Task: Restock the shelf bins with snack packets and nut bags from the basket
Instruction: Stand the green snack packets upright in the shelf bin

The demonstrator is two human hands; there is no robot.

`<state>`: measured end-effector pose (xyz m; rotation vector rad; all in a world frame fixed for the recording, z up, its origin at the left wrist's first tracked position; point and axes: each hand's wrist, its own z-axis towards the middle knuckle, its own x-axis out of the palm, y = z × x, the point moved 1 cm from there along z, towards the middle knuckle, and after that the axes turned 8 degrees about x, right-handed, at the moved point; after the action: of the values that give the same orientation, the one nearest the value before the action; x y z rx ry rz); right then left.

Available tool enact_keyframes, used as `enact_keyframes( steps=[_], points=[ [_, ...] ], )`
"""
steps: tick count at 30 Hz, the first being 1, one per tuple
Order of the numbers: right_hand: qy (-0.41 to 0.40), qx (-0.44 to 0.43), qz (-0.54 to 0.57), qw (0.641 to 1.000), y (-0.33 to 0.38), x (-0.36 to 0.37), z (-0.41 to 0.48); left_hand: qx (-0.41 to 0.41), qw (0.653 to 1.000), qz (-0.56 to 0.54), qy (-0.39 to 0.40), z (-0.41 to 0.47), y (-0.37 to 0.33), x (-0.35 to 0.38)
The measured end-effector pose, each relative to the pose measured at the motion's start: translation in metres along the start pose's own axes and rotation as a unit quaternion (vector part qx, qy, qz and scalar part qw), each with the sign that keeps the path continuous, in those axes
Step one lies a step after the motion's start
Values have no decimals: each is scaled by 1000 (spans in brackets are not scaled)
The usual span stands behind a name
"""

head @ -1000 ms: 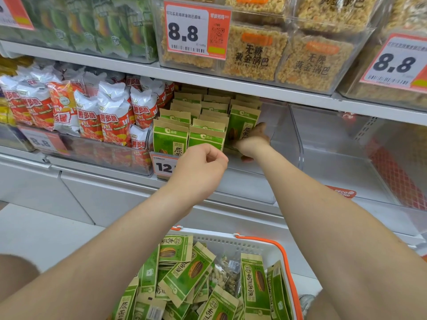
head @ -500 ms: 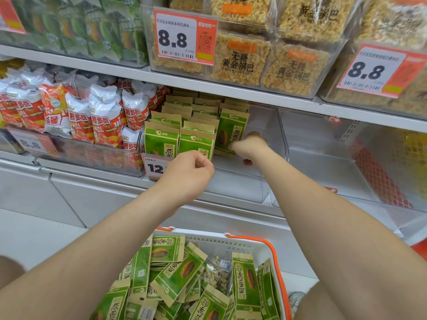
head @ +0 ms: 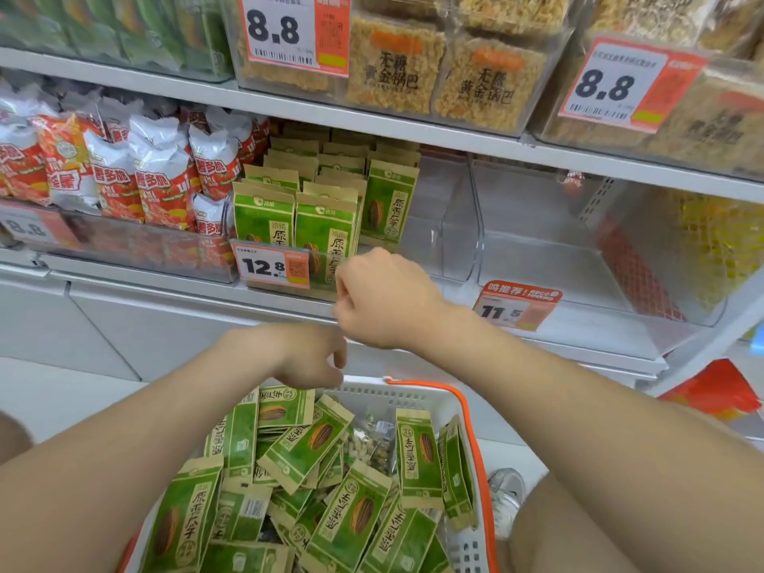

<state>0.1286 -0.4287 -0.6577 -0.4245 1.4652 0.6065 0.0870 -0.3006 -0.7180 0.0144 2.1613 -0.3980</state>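
White shop shelving (head: 413, 136). The basket (head: 413, 397), white with an orange rim, sits low in front between the forearms. In it are loose packets (head: 326, 440), green, lying at all angles. A clear nut bag (head: 372, 446) shows among them near the far wall.

Left hand (head: 306, 357) is over the basket's far edge, fingers loose and pointing down, tips just above the top packet; contact cannot be told.

Right hand (head: 384, 299) is higher, in front of the bin (head: 438, 225), fingers curled in, back to the camera. Whether it holds anything cannot be told.

The bin is clear, with shelved packets (head: 264, 213) upright in rows at its left and tag 12.8 (head: 270, 266) on its front.

To its right is a second bin (head: 537, 258), clear, with tag 11.5 (head: 512, 310). To its left are red-and-white bags (head: 161, 179). Above are cracker packs (head: 392, 72).
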Motion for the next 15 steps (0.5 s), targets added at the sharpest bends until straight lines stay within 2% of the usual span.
enact_keyframes(
  steps=[3, 8, 11, 15],
  points=[
    [137, -12, -68, 988, 0, 33, -24, -21, 995, 53, 87, 7, 4, 24],
    [305, -52, -162, 937, -9, 88, -47, -30, 982, 124, 141, 29, 12, 64],
    [349, -65, -189, 915, -6, 101, -50, -27, 977, 134, 166, 41, 21, 93],
    [346, -90, -190, 914, 3, 101, -40, -19, 957, 161, 239, 40, 13, 131]
  ],
)
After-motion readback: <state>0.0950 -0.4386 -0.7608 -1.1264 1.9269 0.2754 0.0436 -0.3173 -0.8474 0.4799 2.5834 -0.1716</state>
